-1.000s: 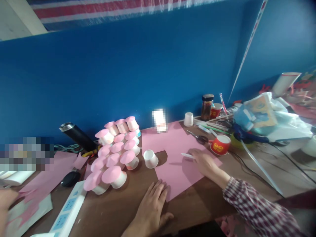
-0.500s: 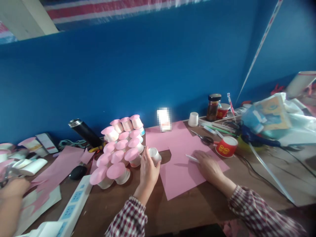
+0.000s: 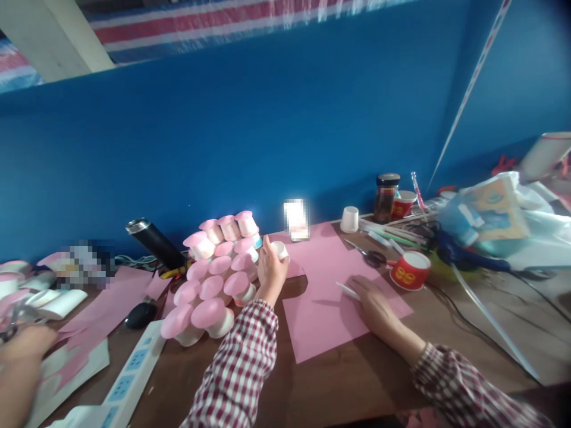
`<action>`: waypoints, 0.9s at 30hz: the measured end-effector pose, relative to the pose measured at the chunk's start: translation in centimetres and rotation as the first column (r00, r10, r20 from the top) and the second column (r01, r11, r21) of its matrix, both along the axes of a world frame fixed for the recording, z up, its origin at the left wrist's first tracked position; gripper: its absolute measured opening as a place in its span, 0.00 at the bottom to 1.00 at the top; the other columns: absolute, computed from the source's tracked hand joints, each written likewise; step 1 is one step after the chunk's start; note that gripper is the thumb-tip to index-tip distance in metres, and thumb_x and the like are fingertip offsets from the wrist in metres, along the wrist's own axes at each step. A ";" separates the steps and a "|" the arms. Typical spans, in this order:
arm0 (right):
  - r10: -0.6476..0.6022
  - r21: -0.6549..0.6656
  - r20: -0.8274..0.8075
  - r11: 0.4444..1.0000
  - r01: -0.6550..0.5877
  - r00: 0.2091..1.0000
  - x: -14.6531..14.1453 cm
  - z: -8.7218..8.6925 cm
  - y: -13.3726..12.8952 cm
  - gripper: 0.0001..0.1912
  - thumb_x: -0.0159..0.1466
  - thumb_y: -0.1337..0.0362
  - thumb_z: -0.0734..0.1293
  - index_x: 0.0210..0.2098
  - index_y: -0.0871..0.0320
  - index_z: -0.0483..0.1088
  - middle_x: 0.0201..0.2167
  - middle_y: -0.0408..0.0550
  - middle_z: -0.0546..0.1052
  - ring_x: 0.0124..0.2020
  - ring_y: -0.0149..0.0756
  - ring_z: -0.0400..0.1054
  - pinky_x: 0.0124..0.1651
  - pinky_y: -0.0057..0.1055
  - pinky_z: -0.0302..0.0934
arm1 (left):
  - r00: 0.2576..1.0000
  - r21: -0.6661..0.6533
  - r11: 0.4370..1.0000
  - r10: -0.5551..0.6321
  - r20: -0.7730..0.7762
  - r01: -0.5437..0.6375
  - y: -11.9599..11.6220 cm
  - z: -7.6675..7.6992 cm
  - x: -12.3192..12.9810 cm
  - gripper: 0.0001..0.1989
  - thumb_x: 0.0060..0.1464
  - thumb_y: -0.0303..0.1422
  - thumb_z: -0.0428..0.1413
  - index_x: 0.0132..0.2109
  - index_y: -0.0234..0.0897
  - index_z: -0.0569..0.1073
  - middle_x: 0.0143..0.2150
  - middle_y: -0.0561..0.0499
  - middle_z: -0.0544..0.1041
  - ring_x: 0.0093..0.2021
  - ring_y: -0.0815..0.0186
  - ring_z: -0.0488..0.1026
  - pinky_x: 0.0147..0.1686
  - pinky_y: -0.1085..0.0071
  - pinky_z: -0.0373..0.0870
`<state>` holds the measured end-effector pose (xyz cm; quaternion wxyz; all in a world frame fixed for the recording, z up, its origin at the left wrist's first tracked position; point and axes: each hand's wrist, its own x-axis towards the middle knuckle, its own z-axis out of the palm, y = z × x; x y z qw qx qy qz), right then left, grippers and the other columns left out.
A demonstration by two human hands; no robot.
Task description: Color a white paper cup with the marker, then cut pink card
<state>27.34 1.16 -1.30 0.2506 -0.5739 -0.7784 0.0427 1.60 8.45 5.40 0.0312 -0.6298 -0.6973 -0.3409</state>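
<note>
My left hand is closed around a small white paper cup at the back of the table, just right of the grouped cups. Several white cups topped with pink paper discs stand close together on that side. My right hand rests on a pink paper sheet with a thin white pen-like stick between its fingers. The sheet has a notch cut in its left side. Scissors lie at the sheet's right edge.
Another white cup stands upside down by the wall. A red paper bowl and a dark jar are on the right. At left lie a power strip, a mouse and a black flask. Another person's hand holds scissors at far left.
My left hand has moved away from me toward the wall, carrying the white cup with it. My right hand and its stick have stayed in about the same place.
</note>
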 end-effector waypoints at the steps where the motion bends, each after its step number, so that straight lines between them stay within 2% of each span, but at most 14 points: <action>1: 0.001 -0.004 0.004 1.000 -0.001 1.000 0.0 0.1 0.0 0.22 0.58 0.74 0.58 0.51 0.62 0.69 0.52 0.59 0.71 0.56 0.48 0.63 0.57 0.44 0.59 | 1.000 -0.015 1.000 0.004 -0.006 -0.005 0.9 -0.4 -0.1 0.39 0.50 0.30 0.56 0.65 0.27 0.46 0.54 0.31 0.67 0.55 0.46 0.67 0.48 0.54 0.67; 6: -0.018 -0.029 0.011 0.999 0.018 1.000 -0.3 0.3 0.0 0.23 0.56 0.76 0.58 0.50 0.62 0.69 0.52 0.58 0.71 0.55 0.47 0.63 0.57 0.44 0.59 | 0.999 -0.041 0.999 -0.019 0.029 0.021 3.2 -2.2 -0.3 0.41 0.48 0.31 0.58 0.64 0.26 0.47 0.57 0.29 0.65 0.57 0.46 0.65 0.50 0.55 0.66; 11: -0.035 0.025 -0.027 0.999 0.035 0.999 -0.8 -0.2 0.1 0.21 0.57 0.75 0.58 0.49 0.64 0.70 0.51 0.61 0.71 0.55 0.48 0.62 0.57 0.46 0.58 | 0.997 -0.051 0.999 -0.014 0.078 0.018 3.0 -1.9 -0.4 0.46 0.46 0.34 0.61 0.65 0.27 0.45 0.59 0.28 0.63 0.59 0.44 0.62 0.52 0.53 0.65; 14: 0.008 0.065 -0.118 0.998 -0.001 0.993 -1.1 0.5 0.1 0.20 0.60 0.73 0.57 0.49 0.65 0.69 0.51 0.62 0.71 0.54 0.49 0.63 0.56 0.47 0.60 | 0.994 0.017 0.998 -0.053 0.092 0.052 1.5 -1.4 -0.2 0.43 0.48 0.34 0.60 0.64 0.25 0.47 0.61 0.26 0.60 0.62 0.43 0.58 0.55 0.49 0.61; 16: 0.036 0.077 -0.209 0.997 -0.020 0.977 -1.4 1.5 0.0 0.19 0.62 0.70 0.57 0.52 0.65 0.68 0.52 0.62 0.70 0.54 0.48 0.64 0.55 0.47 0.61 | 0.984 0.122 0.985 -0.134 0.117 0.119 -0.4 -1.3 0.3 0.38 0.51 0.35 0.57 0.63 0.26 0.50 0.62 0.28 0.59 0.63 0.44 0.57 0.57 0.49 0.60; 18: 0.020 0.075 -0.314 0.997 0.004 0.949 -2.1 2.8 0.0 0.20 0.65 0.64 0.57 0.54 0.63 0.65 0.51 0.61 0.71 0.53 0.48 0.65 0.55 0.48 0.60 | 0.948 0.178 0.957 -0.260 0.183 0.228 -3.3 -1.5 1.4 0.30 0.53 0.36 0.55 0.60 0.31 0.57 0.58 0.34 0.66 0.59 0.49 0.63 0.55 0.50 0.63; 19: 0.020 0.068 -0.363 0.998 0.005 0.932 -2.6 3.3 -0.1 0.21 0.66 0.62 0.57 0.56 0.62 0.64 0.52 0.61 0.71 0.54 0.48 0.64 0.55 0.49 0.60 | 0.903 0.153 0.934 -0.352 0.246 0.323 -4.8 -1.6 2.1 0.25 0.55 0.36 0.54 0.58 0.34 0.61 0.54 0.37 0.70 0.55 0.52 0.68 0.53 0.52 0.66; 20: 0.034 0.062 -0.405 0.998 -0.010 0.914 -3.1 3.9 -0.2 0.21 0.66 0.60 0.57 0.56 0.62 0.64 0.53 0.61 0.70 0.56 0.49 0.63 0.56 0.49 0.60 | 0.825 0.103 0.888 -0.455 0.334 0.448 -6.5 -1.8 2.8 0.20 0.56 0.35 0.53 0.55 0.35 0.64 0.50 0.39 0.73 0.50 0.56 0.72 0.48 0.57 0.71; 22: 0.078 0.015 -0.485 0.997 -0.080 0.871 -4.4 4.6 -0.6 0.22 0.66 0.59 0.56 0.55 0.62 0.65 0.53 0.61 0.70 0.56 0.49 0.63 0.56 0.48 0.59 | 0.637 0.006 0.744 -0.577 0.511 0.669 -9.4 -2.1 4.3 0.18 0.57 0.34 0.52 0.54 0.37 0.65 0.50 0.41 0.73 0.48 0.59 0.72 0.43 0.62 0.74; 23: 0.097 -0.014 -0.530 0.992 -0.124 0.843 -5.0 4.9 -0.8 0.22 0.67 0.59 0.56 0.55 0.62 0.66 0.54 0.61 0.70 0.57 0.48 0.63 0.57 0.48 0.59 | 0.567 0.003 0.695 -0.589 0.576 0.719 -10.6 -2.2 4.9 0.20 0.57 0.33 0.52 0.56 0.37 0.64 0.51 0.41 0.72 0.48 0.59 0.72 0.44 0.63 0.73; 24: 0.112 -0.042 -0.574 0.985 -0.166 0.811 -5.5 5.1 -1.1 0.22 0.67 0.58 0.55 0.56 0.61 0.66 0.55 0.60 0.70 0.57 0.47 0.63 0.58 0.46 0.59 | 0.515 0.016 0.675 -0.577 0.634 0.737 -11.5 -2.3 5.4 0.21 0.57 0.33 0.52 0.57 0.37 0.63 0.52 0.41 0.72 0.45 0.61 0.74 0.44 0.63 0.73; 27: 0.109 -0.138 -0.688 0.951 -0.277 0.718 -6.5 5.4 -2.1 0.22 0.68 0.56 0.54 0.56 0.59 0.66 0.53 0.57 0.71 0.54 0.45 0.66 0.56 0.43 0.61 | 0.376 0.023 0.650 -0.469 0.799 0.760 -12.8 -2.4 6.1 0.17 0.58 0.32 0.51 0.54 0.35 0.65 0.48 0.42 0.74 0.42 0.63 0.74 0.43 0.64 0.73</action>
